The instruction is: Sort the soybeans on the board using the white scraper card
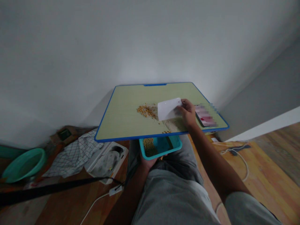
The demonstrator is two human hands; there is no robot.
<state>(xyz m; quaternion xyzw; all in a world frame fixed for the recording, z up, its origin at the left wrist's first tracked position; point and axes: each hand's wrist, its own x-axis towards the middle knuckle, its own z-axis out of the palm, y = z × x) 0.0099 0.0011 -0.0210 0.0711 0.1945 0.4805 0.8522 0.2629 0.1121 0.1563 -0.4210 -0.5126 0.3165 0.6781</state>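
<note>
My right hand (187,113) pinches the right end of a flat white plastic scraper (167,109), which is tilted over the small table (124,106). Just left of the scraper lies a loose pile of yellow soybeans (145,111) with brownish bits among them. Fine pale grains (172,125) are spread below the scraper, and a few more beans lie by the near edge. Under that edge, above my lap, my left hand (150,162) is wrapped around the bottom of a teal plastic tray (180,144). Soybeans cover the tray's left side; the table hides its far rim.
A phone (205,115) with a blurred screen lies at the table's right. Against the wall on the left are a green basin (25,165), a checked cloth (72,153) and an open white box (107,162). Cables (243,161) run over the wooden floor.
</note>
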